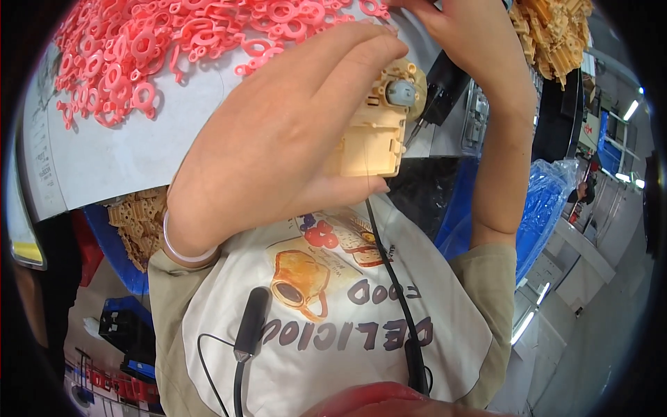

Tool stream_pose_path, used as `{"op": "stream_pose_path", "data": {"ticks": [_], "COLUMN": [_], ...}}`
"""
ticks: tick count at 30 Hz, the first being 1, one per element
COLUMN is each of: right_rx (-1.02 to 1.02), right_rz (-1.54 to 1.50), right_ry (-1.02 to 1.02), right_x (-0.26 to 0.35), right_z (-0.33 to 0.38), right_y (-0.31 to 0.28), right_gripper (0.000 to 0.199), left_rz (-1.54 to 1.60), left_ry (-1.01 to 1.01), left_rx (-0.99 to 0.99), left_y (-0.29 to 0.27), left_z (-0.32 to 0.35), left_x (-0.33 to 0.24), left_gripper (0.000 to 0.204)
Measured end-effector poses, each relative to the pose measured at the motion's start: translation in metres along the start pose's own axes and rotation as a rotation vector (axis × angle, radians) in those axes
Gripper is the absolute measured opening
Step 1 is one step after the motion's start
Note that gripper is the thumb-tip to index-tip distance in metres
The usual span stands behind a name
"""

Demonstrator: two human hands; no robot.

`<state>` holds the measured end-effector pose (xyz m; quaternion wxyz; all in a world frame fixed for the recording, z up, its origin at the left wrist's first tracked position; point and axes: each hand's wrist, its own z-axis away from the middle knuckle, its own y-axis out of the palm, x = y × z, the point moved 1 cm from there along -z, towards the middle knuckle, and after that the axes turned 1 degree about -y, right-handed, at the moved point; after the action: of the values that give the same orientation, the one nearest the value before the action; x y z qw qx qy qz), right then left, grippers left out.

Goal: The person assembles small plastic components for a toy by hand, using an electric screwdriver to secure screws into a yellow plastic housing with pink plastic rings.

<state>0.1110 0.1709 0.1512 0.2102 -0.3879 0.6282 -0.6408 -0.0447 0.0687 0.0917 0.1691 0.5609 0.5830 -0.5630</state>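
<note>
My left hand [278, 128] reaches across the middle with its fingers bent around a pale yellow plastic housing [372, 147], thumb below and fingers above. A rounded grey part [401, 93] sits in the upper end of that housing. Farther up and to the right is my right hand [455, 21], by the picture's top edge. Its fingertips are cut off there, so whatever they touch is hidden. A heap of pink plastic ring-shaped pieces [146, 45] lies on the table beyond my left hand.
Pale yellow plastic parts [552, 35] are piled at the far right, and more [135, 222] fill a blue bin at the left. A black device [445, 83] lies beside the housing. Blue plastic lining [545, 201] hangs right of my right forearm. A black cable [389, 264] crosses my apron.
</note>
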Motion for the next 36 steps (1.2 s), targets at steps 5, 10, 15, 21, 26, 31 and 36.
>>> {"op": "stream_pose_path", "data": {"ticks": [5, 10, 15, 21, 26, 31, 36], "right_rx": [-0.071, -0.338, -0.385, -0.404, -0.381, -0.368, -0.290], "right_rz": [0.014, -0.452, -0.342, -0.247, -0.271, -0.386, -0.402], "right_ry": [0.184, 0.581, 0.258, 0.092, 0.049, 0.230, 0.263], "right_x": [0.002, 0.040, 0.053, 0.057, 0.050, 0.049, 0.048], "right_z": [0.008, 0.024, 0.062, 0.080, 0.081, 0.079, 0.076], "right_y": [-0.005, -0.016, 0.004, 0.024, 0.021, 0.018, 0.014], "right_gripper": [0.007, 0.005, 0.014, 0.020, 0.022, 0.023, 0.020], "left_rz": [0.004, 0.013, 0.091, -0.032, -0.020, -0.014, -0.001], "left_ry": [0.002, -0.053, -0.083, 0.124, 0.092, 0.055, 0.020], "left_rx": [-0.010, 0.015, 0.011, -0.149, -0.123, -0.102, -0.079], "left_y": [-0.002, -0.003, 0.000, 0.003, 0.000, -0.004, -0.005], "left_z": [0.000, 0.000, -0.001, -0.002, 0.000, 0.005, 0.004], "left_x": [0.000, -0.002, -0.002, -0.008, -0.010, -0.007, -0.008], "left_gripper": [0.083, 0.085, 0.093, 0.071, 0.066, 0.061, 0.056]}}
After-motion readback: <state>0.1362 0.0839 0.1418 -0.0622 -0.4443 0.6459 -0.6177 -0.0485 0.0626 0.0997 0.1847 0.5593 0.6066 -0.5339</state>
